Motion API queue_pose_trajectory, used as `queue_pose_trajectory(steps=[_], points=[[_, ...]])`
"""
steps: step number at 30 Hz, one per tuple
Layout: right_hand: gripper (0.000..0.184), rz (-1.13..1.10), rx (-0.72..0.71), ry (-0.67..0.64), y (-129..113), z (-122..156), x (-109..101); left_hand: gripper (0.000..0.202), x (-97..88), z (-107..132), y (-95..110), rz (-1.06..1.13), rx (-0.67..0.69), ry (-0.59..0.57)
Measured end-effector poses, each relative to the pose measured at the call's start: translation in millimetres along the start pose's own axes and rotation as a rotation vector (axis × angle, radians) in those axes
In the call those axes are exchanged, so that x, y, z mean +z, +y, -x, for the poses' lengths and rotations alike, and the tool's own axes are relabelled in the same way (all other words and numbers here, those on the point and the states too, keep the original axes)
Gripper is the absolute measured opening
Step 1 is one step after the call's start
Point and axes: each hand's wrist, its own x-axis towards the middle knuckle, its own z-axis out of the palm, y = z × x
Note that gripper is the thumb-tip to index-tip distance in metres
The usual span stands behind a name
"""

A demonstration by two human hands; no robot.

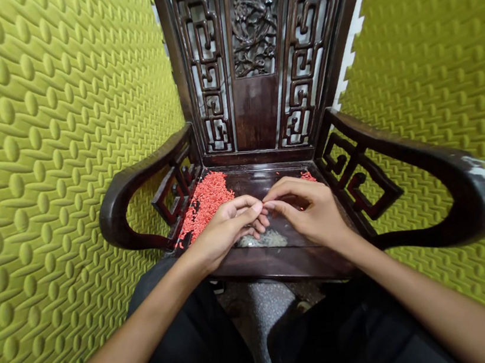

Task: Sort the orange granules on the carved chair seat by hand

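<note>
A dark carved wooden chair stands in front of me. On the left of its seat lies a heap of small red grains; a few more red grains lie at the right. A small pale grey pile sits near the front edge. My left hand and my right hand meet above the seat's middle, fingertips touching. Both have their fingers pinched together on something too small to make out.
Yellow-green padded walls close in on both sides of the chair. The curved armrests flank the seat. My knees in dark trousers are below, with grey speckled floor between them.
</note>
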Motion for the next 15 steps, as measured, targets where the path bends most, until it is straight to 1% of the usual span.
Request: queue_pose_trajectory(steps=[5,11,15], points=[[0.010,-0.060,0.032,0.008,0.1,2.0,2.9,0.020,0.4,0.0,0.2,0.001,0.011,-0.005],[0.009,-0.190,0.126,0.041,0.1,3.6,7.6,0.021,0.9,0.9,1.6,0.001,0.033,-0.015],[0.010,-0.183,0.111,0.022,0.8,3.5,7.5,0.022,1.3,1.1,1.9,-0.010,0.030,-0.014]])
